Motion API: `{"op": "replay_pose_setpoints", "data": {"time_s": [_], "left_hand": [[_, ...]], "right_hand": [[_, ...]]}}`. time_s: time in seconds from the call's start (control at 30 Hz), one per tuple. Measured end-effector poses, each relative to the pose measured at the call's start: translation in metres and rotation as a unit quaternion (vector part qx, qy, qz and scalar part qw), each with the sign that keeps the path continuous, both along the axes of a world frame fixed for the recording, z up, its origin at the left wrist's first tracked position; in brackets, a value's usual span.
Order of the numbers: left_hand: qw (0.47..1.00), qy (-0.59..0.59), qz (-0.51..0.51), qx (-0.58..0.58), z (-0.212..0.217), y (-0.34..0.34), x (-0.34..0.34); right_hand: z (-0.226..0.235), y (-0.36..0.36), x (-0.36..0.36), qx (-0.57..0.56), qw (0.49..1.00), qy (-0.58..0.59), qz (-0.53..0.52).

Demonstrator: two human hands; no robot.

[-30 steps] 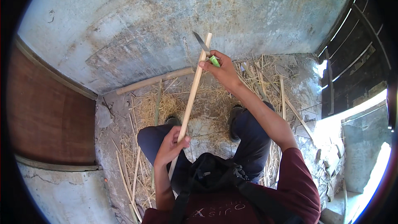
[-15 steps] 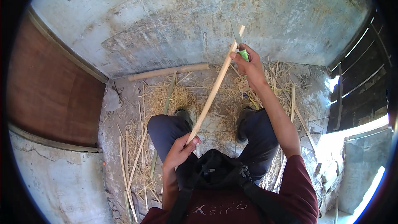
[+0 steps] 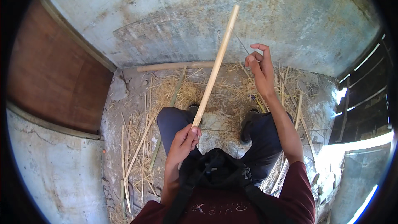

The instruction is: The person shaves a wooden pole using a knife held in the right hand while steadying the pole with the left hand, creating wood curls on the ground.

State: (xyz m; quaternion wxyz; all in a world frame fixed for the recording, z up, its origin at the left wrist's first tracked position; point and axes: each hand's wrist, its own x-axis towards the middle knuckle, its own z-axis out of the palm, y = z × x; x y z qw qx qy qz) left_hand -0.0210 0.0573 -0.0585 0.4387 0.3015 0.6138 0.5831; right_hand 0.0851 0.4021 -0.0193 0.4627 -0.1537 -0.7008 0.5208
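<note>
A long pale bamboo strip (image 3: 217,64) slants up and away from my lap, its far end in front of the wall. My left hand (image 3: 184,142) is closed round its near end, thumb on top. To the right of the strip's upper part, my right hand (image 3: 261,67) is bent, holding a knife whose thin blade (image 3: 241,43) shows nearly edge-on. The blade's tip reaches the strip or lies just beside it; I cannot tell whether they touch. My right fingers hide the knife's handle, and the index finger is raised.
Straw-like shavings (image 3: 176,89) and several long strips (image 3: 139,155) litter the floor around my boots. A round pole (image 3: 174,66) lies along the base of the stained wall (image 3: 174,25). A brown panel (image 3: 58,66) stands left; dark slats (image 3: 367,87) stand right.
My right hand has moved away from the strip, and the knife has turned so its blade shows thin. The strip now stands steeper, its far end higher, still in my left hand.
</note>
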Motion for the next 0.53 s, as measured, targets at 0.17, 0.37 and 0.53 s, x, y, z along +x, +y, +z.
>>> {"op": "replay_pose_setpoints", "data": {"time_s": [0.17,0.37,0.53], "left_hand": [[0.998,-0.022,0.059,0.015,0.027,0.018,0.003],[0.997,0.019,0.071,0.023,0.041,0.026,0.007],[0.996,0.051,0.065,0.024,0.050,0.027,0.011]], "right_hand": [[0.001,-0.045,0.001,0.197,0.980,-0.033,0.020],[0.001,-0.083,-0.004,0.372,0.922,0.007,0.110],[-0.001,-0.098,-0.003,0.427,0.899,0.019,0.099]]}}
